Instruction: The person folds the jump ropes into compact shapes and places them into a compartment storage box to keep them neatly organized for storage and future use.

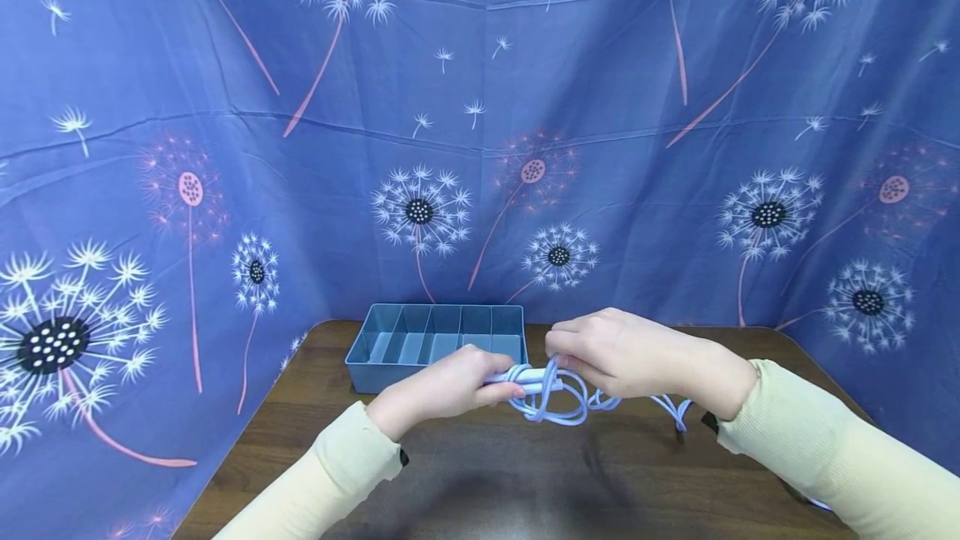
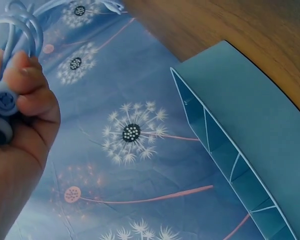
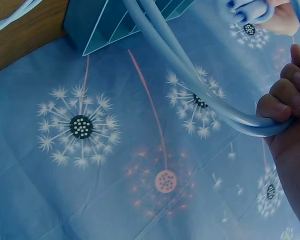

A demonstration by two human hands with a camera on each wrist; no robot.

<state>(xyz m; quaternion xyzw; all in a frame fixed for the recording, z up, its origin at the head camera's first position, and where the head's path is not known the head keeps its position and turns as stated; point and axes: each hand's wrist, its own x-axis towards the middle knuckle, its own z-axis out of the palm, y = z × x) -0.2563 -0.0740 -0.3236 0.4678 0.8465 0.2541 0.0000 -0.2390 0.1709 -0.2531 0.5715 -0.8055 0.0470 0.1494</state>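
A light blue jump rope hangs in loops between the two hands, above the table. My left hand grips its two pale handles side by side, with cord wound about them. The round end of one handle shows in the left wrist view. To the right, my right hand holds the cord with curled fingers. A doubled strand of the cord runs out of that fist in the right wrist view. More cord trails below the right forearm.
Behind the left hand stands a blue-grey box with several narrow compartments, at the back of the brown wooden table. A blue curtain with dandelion prints surrounds the table. Part of a cord shows beneath the right sleeve.
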